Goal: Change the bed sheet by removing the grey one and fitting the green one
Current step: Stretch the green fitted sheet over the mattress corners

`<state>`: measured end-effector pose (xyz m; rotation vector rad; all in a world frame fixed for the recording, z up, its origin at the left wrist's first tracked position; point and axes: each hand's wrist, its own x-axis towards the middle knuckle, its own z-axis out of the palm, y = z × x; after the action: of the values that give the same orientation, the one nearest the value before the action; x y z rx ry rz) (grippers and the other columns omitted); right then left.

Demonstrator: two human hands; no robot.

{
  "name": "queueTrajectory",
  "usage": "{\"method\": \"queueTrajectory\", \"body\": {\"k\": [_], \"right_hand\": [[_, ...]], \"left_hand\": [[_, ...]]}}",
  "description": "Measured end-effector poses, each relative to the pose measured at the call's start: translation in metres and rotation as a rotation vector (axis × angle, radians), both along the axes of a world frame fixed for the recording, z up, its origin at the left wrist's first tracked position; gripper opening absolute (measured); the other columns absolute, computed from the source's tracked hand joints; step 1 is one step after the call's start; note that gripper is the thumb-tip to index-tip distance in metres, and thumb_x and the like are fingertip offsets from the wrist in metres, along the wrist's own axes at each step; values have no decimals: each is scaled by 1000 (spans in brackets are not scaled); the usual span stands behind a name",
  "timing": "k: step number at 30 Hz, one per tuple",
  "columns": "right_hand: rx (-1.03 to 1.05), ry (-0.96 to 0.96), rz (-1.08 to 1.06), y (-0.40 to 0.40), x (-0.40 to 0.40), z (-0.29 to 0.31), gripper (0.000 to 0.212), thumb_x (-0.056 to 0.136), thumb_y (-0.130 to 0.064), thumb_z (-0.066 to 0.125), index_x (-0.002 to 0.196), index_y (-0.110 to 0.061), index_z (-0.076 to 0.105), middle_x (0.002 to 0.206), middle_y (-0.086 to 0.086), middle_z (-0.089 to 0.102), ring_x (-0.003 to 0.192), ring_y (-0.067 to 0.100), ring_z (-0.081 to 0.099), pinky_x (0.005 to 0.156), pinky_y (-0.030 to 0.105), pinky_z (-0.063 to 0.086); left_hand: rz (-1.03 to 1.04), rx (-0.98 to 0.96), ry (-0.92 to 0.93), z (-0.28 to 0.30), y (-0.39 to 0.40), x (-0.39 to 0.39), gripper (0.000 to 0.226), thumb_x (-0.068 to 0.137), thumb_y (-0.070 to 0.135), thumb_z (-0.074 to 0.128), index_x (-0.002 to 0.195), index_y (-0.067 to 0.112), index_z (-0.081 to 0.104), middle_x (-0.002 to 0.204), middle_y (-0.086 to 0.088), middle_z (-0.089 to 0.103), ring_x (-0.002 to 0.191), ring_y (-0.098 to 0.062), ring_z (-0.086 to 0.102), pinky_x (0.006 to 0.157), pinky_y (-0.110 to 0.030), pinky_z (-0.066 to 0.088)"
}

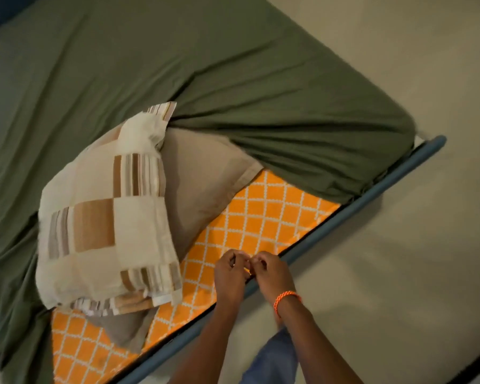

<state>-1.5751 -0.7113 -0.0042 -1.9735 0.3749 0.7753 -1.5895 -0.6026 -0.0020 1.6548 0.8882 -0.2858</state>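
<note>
with both hands curled fingertip to fingertip, holding nothing visible, reach beyond them, pinch the green sheet hem and pull it over the orange mattress

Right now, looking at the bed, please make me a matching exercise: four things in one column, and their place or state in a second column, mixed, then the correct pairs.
Things:
1. green sheet
2. patchwork pillow
3. orange mattress cover
4. bed frame rail

Places or states:
A. runs along the edge of the bed, blue-grey
B. fitted over the far corner, bunched toward the pillows
C. lies on top of a plain beige pillow
D. uncovered along the near edge, with a white lattice pattern

Pairs: 1-B, 2-C, 3-D, 4-A
</note>
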Motion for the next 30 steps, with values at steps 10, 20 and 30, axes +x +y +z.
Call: {"method": "queueTrajectory", "body": {"k": [10,20,30], "right_hand": [[-262,-148,292,-142,204,32,15,99,-24,53,96,-21,67,102,5,69,96,31,66,80,42,55],[-526,-470,673,-212,378,-74,41,97,-10,59,135,-17,45,144,6,41,111,35,61,79,44,53],[-398,-327,1230,-306,387,-63,34,93,-8,51,125,-16,59,128,8,63,117,33,64,93,40,53]], "left_hand": [[68,-75,51,0,-131,188,20,101,16,60,89,13,76,95,-2,76,86,-22,69,72,-36,54],[584,178,183,-85,-205,357,75,81,45,88,131,3,51,120,-9,66,109,-22,62,97,-42,54],[405,431,591,-89,-266,286,43,100,40,60,128,8,68,127,-21,68,119,-44,63,94,-44,51]]}}
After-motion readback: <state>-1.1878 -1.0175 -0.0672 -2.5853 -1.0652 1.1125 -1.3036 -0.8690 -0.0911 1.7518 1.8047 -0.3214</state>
